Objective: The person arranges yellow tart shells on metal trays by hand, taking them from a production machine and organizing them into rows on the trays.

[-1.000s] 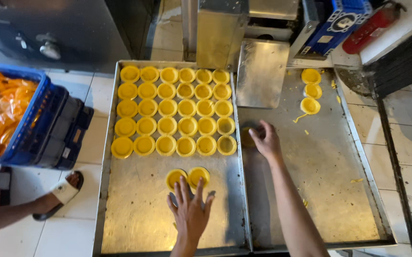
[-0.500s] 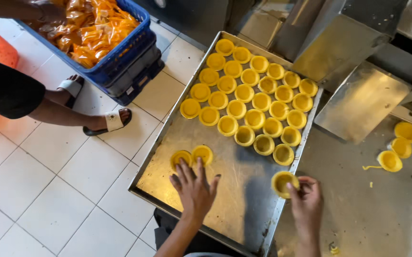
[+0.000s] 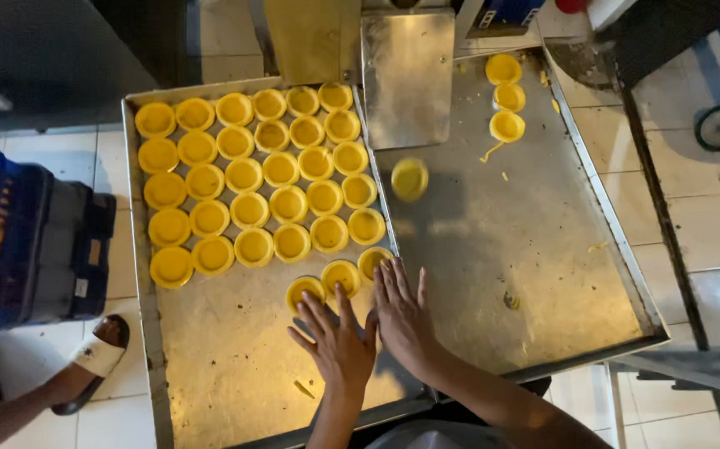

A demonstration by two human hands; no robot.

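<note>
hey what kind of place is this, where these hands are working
Probably a small food production workshop or bakery. Rows of yellow round pastry cups fill a large metal tray, a steel chute feeds a second tray, and a blue crate stands on the tiled floor.

3 yellow cups, upright, lowest row

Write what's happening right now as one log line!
left hand: open, flat by yellow cups | right hand: open, beside end cup | left tray: cup rows | loose cup: right tray
</note>
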